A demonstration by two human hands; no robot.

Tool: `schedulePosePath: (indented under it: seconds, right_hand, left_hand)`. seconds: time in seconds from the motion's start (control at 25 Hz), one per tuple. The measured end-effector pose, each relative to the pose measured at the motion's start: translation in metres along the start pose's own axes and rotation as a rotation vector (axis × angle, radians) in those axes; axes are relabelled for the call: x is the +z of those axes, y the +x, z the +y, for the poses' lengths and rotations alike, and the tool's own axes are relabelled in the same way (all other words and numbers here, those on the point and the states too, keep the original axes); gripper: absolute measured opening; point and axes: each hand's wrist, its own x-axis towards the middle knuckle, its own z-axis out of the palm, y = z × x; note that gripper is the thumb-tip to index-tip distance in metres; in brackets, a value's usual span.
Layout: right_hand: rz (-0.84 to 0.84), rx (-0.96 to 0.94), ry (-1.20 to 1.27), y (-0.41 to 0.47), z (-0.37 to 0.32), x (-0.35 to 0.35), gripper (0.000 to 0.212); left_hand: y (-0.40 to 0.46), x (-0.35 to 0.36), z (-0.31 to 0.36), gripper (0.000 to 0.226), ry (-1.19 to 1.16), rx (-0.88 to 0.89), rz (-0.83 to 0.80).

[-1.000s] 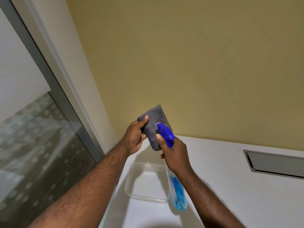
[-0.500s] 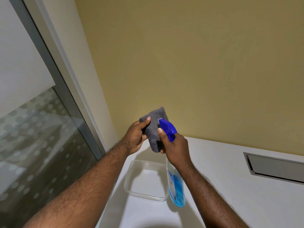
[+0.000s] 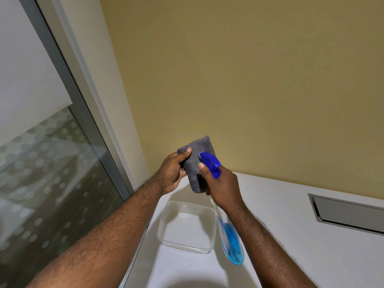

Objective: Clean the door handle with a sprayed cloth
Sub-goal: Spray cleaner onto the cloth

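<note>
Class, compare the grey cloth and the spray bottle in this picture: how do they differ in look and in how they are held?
The grey cloth is soft, opaque and folded; the spray bottle is clear, rigid plastic with blue liquid and a blue trigger head. The left hand grips the cloth with the thumb on top; the right hand grips the bottle's neck. The cloth is raised; the bottle's body hangs below the hand. Both are held off the white counter.

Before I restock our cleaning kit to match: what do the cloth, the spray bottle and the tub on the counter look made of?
The cloth, held by the left hand, looks like grey microfibre: a soft, matte, fuzzy pile. The spray bottle in the right hand seems clear plastic with blue liquid showing through, its trigger head glossy blue plastic. The tub is see-through with rounded corners, probably plastic, though glass is possible.
</note>
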Motion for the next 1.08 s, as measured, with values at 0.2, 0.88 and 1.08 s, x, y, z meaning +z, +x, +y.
schedulePosePath:
  seconds: [0.2, 0.88, 1.08]
  right_hand:
    - [0.061, -0.023, 0.027, -0.001, -0.002, 0.004, 0.046]
    - [0.238, -0.010, 0.045, -0.006, -0.004, 0.016, 0.057]
    - [0.235, -0.009, 0.050, -0.005, -0.004, 0.018, 0.060]
  left_hand:
    - [0.005, 0.000, 0.002, 0.022, 0.007, 0.005, -0.023]
    - [0.019, 0.012, 0.023, 0.021, 0.061, -0.004, -0.085]
    - [0.018, 0.009, 0.020, 0.020, 0.059, -0.010, -0.090]
